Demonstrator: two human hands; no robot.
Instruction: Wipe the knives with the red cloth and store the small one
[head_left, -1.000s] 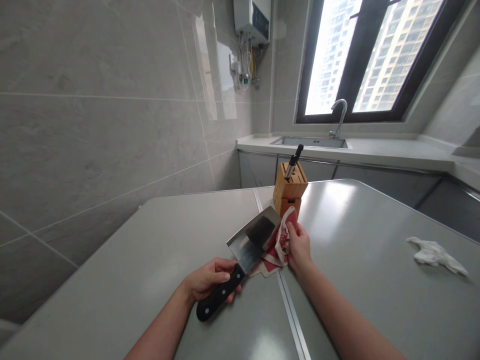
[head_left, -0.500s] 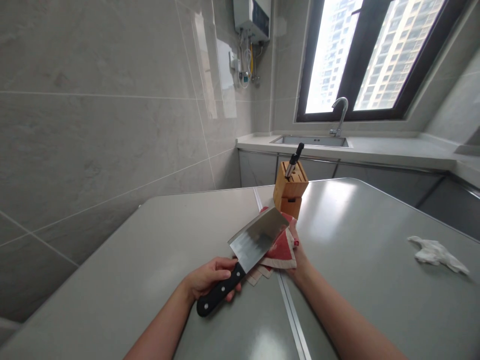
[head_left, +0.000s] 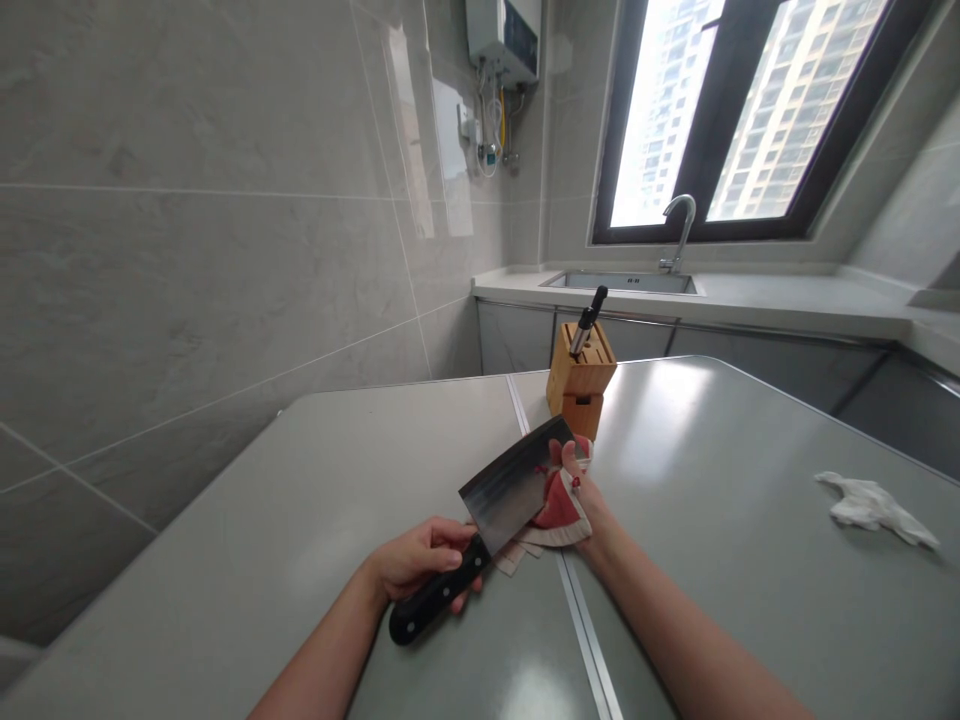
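Observation:
My left hand (head_left: 429,560) is closed round the black riveted handle of a cleaver (head_left: 510,495), whose wide steel blade points up and to the right. On the far side of the blade, my right hand (head_left: 589,495) grips a red and cream cloth (head_left: 559,510) against the blade near its tip. Part of the cloth hangs below the blade, and some of it is hidden behind the steel. The thumb of my right hand shows at the blade's right edge; its other fingers are mostly hidden.
A wooden knife block (head_left: 581,375) with black-handled tools stands just beyond the cleaver on the grey table (head_left: 360,450). A crumpled white tissue (head_left: 874,512) lies at the right. Behind are a sink (head_left: 626,283) and a faucet (head_left: 681,230) under the window.
The blade has tilted and looks darker. My right thumb now shows at the blade's end, and the cloth there has shifted and bunched. My left hand keeps hold of the handle.

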